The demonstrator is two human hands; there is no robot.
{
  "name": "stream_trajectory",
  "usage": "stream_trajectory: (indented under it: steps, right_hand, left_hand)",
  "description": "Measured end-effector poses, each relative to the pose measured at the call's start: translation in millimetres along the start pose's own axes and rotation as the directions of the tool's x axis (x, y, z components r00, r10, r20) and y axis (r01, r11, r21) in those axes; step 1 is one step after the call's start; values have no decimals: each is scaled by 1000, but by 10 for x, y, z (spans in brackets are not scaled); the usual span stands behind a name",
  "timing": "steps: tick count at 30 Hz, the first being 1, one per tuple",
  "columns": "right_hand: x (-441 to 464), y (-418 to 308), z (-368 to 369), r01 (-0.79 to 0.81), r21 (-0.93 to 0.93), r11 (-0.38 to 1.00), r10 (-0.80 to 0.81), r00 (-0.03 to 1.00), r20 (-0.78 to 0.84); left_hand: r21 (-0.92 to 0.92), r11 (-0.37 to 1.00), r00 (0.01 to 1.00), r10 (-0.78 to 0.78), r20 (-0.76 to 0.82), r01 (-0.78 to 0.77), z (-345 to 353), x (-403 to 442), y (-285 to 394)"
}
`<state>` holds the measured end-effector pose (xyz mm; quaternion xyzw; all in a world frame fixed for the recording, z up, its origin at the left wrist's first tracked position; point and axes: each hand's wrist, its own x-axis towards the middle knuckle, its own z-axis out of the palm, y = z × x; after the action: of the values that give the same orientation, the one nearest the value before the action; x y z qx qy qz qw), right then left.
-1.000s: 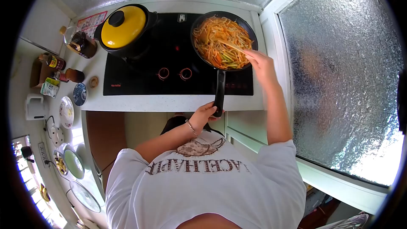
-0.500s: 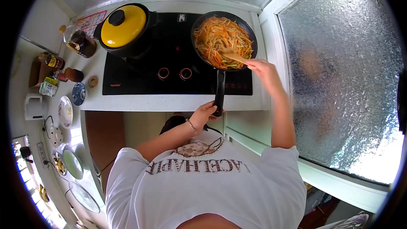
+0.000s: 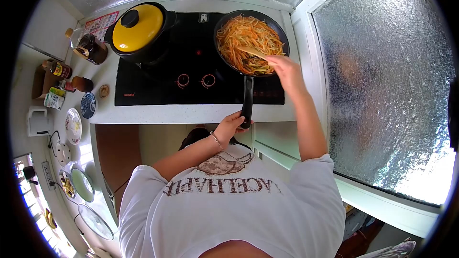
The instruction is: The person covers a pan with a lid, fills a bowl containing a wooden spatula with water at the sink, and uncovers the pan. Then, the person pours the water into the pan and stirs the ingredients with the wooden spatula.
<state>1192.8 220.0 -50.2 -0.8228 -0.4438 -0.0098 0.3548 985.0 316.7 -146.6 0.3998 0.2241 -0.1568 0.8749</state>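
A black frying pan (image 3: 283,32) stands on the right part of the stovetop, full of shredded vegetables (image 3: 248,33) in orange and pale green strips. My left hand (image 3: 231,126) is closed around the end of the pan's black handle, just past the counter's front edge. Over the pan's right side, my right hand (image 3: 285,69) grips a wooden spatula (image 3: 252,52). The spatula slants to the left, its blade down among the strips. My right hand's fingers are wrapped round the spatula's handle, partly hiding it.
A black pot with a yellow lid (image 3: 138,28) stands on the stovetop's (image 3: 162,93) left. Bottles, including an oil bottle (image 3: 91,48), and plates (image 3: 73,126) line the left counter. A frosted glass panel (image 3: 382,91) rises close on the right.
My right hand has moved a little left and up with the spatula, whose blade now lies further left in the vegetables. My left hand stays on the pan handle.
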Motion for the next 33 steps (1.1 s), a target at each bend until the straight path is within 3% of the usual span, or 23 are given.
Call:
stream_trajectory:
  steps: [1,4,7,12,16,18,22,25,27,29,32,33]
  right_hand:
    - [-1,-67,-117,0,0,1000,0,1000,0]
    - [-65,-252,-582,-142,-48,989,149,967,208]
    - [-27,-87,-358,-9,-15,1000,12,979,205]
    - [65,-104,-507,-73,4,997,72,989,128]
    - [13,-65,-770,-183,-84,980,199,933,299]
    - [30,-2,-561,-79,-53,995,90,958,272]
    - [78,10,-593,-69,-71,995,82,974,211]
    - [49,12,-842,-178,-104,979,196,958,208]
    - [-7,187,-764,-286,-109,952,295,952,79]
    - [-94,405,-490,-281,-109,954,287,957,46]
    - [-105,332,-302,-96,-86,992,95,995,-12]
    - [-117,250,-368,-98,-86,991,97,995,-14]
  left_hand:
    - [0,1000,1000,0,0,0,-2,0,-5]
    - [-29,1000,1000,11,4,-11,-4,18,-23]
    - [36,999,1000,-5,20,4,-29,26,-28]
    - [16,1000,1000,-10,3,10,-18,20,-13]
    - [-2,1000,1000,-7,1,7,6,18,7]
    - [32,999,1000,-5,-3,6,-2,7,11]
    - [52,999,1000,-6,-1,6,-6,-11,30]
    - [1,1000,1000,-4,13,4,0,9,25]
    - [-7,1000,1000,-3,15,3,2,8,20]
    - [6,1000,1000,1,17,-1,-10,-2,19]
    - [18,1000,1000,7,20,-8,-22,18,5]
    - [13,1000,1000,5,20,-6,-29,20,-3]
